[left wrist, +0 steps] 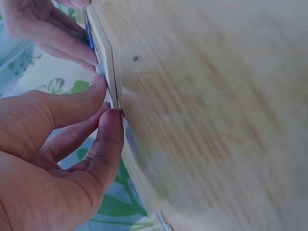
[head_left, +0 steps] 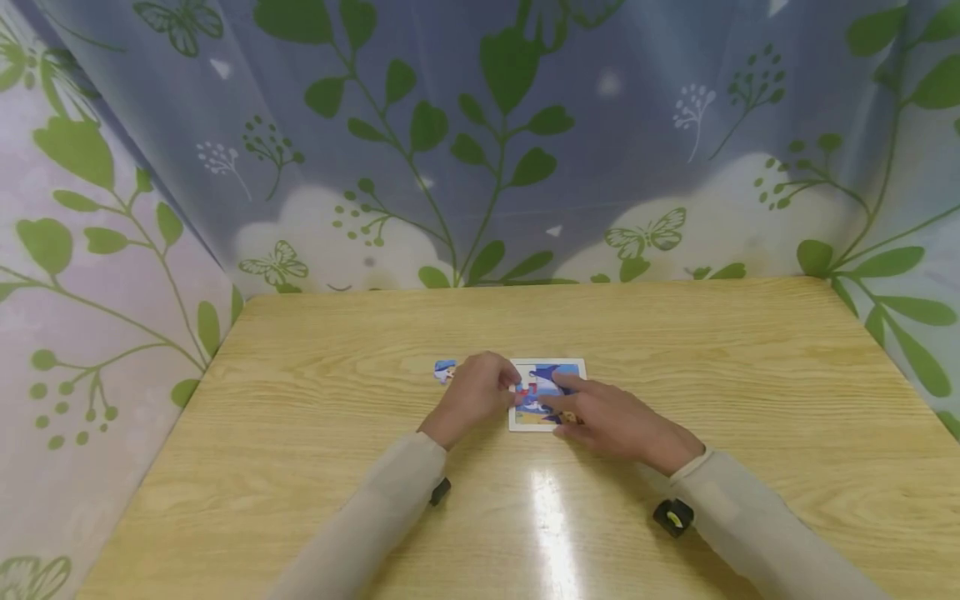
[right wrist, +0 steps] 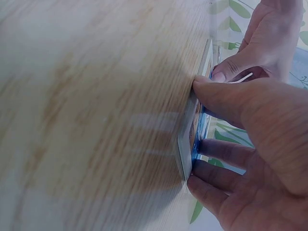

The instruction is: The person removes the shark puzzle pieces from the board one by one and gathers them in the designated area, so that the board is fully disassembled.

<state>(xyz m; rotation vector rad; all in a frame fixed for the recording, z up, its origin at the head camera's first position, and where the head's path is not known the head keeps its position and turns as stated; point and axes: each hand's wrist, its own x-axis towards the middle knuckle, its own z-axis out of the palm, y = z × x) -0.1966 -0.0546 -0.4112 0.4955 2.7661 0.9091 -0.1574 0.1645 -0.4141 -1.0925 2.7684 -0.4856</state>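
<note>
A small jigsaw puzzle [head_left: 534, 427] with a white frame and a blue cartoon picture lies flat on the table. My left hand [head_left: 480, 387] is at its left edge, thumb and fingertips close together. A thin white edge [right wrist: 244, 77], apparently a puzzle piece, shows by the left thumb; most of it is hidden. My right hand [head_left: 611, 417] rests on the right part of the puzzle, its fingers spread over the picture and its thumb at the near edge. A loose puzzle piece [head_left: 444, 370] with blue and white print lies left of the frame, partly behind the left hand.
The wooden table [head_left: 337, 333] has a light grain and a bright reflection near the front. A curtain [head_left: 465, 167] printed with leaves and butterflies hangs behind the table and along its sides. A dark device [head_left: 673, 517] is strapped at the right wrist.
</note>
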